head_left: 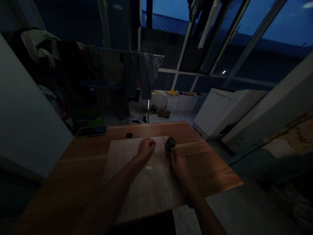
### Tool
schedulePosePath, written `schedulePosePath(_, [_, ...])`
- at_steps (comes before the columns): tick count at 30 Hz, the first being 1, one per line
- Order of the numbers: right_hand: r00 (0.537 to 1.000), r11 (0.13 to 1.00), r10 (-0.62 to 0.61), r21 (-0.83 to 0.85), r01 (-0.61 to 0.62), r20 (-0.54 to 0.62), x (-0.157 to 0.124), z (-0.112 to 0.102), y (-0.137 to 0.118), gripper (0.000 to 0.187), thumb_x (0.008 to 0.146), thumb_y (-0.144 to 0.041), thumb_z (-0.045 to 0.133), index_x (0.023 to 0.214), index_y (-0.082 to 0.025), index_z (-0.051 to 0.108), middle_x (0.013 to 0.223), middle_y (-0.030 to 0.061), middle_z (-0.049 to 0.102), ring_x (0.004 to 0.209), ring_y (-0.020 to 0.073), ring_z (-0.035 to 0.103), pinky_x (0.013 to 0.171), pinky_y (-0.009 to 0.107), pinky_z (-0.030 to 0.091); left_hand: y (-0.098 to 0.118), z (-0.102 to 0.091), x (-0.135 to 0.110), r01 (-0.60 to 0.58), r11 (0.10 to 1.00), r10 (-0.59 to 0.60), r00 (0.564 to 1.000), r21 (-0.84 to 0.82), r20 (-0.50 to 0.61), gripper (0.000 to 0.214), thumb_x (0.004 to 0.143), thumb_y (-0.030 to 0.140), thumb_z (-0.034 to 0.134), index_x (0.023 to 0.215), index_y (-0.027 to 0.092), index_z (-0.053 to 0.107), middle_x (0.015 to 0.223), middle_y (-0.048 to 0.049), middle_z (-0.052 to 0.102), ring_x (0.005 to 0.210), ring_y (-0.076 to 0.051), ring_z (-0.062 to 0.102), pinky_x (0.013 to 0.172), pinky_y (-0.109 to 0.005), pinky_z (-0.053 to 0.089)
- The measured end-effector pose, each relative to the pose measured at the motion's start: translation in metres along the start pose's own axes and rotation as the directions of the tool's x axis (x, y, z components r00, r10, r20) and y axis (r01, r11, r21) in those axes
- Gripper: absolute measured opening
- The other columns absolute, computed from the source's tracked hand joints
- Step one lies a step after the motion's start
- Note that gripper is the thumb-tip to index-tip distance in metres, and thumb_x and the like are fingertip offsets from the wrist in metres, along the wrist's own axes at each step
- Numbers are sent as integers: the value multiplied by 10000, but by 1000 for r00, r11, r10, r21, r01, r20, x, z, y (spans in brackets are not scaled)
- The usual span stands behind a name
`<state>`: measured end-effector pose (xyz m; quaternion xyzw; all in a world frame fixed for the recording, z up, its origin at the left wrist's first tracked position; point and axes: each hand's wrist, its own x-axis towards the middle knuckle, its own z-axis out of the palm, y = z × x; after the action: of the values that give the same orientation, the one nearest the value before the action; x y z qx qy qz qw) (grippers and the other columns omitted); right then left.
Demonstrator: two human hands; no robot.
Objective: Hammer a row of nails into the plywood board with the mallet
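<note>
A pale wooden board (141, 192) lies on the table. My left hand (146, 148) rests near its far edge, thumb and fingers pinched together; whatever is between them is too small and dark to tell. Just right of those fingers, a thin nail (160, 144) appears to stand in the board. Wrapped round a handle, my right hand (179, 164) holds a mallet (171, 142) with a dark, rounded head, at the board's right edge. Several loose nails (150, 168) lie in a small pile mid-board. Small dark marks or nail tops run in a row left of my left hand.
The wooden table (202, 163) has a dark round hole (129, 135) near its far edge. A phone (91, 131) lies at the far left corner. Beyond are a clothes rack with hanging laundry (145, 73), a green basket (95, 118) and a white ribbed panel (215, 109). Lighting is dim.
</note>
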<state>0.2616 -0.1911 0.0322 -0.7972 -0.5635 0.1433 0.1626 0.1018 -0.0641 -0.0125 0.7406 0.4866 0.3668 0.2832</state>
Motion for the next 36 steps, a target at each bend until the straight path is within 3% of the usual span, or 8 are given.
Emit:
schedulePosePath(9, [998,996,-63,66,65,-19,0,-11,-18,446,1071,-270,349,1434,-103,546,1100,174,780,1011,272,738,787,276,476,-1,0,0,-33,999,33,999,10,17,160,838,164,620,799,168,775,861,-41,681,833,-168,640,824,-279,483])
schedulePosePath(14, [984,976,-166,135,173,-62,8,-11,-36,425,1061,-292,382,1423,-168,568,1098,139,777,977,253,738,791,265,477,-3,1,0,-29,1000,29,999,-1,24,174,853,182,619,808,177,787,872,-39,689,842,-171,647,822,-276,486])
schedulePosePath(20, [975,969,-211,113,218,-73,10,-3,-47,427,1060,-260,377,1429,-130,548,1037,152,780,893,249,743,730,263,469,1,-1,1,-21,999,20,999,39,32,214,847,170,595,793,167,802,830,-44,687,801,-171,636,786,-277,476])
schedulePosePath(24, [976,975,-214,57,217,-49,7,0,-48,384,1060,-241,398,1365,-121,598,1003,157,781,899,248,741,750,262,465,4,-2,0,25,999,-26,999,36,35,201,817,142,606,800,166,805,847,-41,709,807,-165,635,765,-261,473])
schedulePosePath(28, [978,979,-195,52,199,-68,7,-1,-47,403,1071,-254,373,1399,-123,567,974,153,782,851,254,747,709,270,461,4,-3,0,1,1000,-1,999,-2,33,202,825,140,611,796,160,810,839,-43,720,792,-161,642,783,-265,476])
schedulePosePath(33, [972,970,-233,65,235,-29,6,-4,-45,397,1065,-267,391,1373,-130,601,1058,178,780,918,263,753,757,277,475,0,0,2,2,1000,-2,1000,11,28,187,803,104,630,782,166,805,829,-39,715,792,-164,647,777,-269,475])
schedulePosePath(36, [975,971,-208,99,215,-81,4,0,-36,431,1063,-293,362,1393,-136,590,1069,173,785,923,279,757,766,297,494,-4,2,2,-2,1000,1,1000,4,25,165,828,133,639,805,159,800,844,-43,709,819,-168,655,800,-275,481])
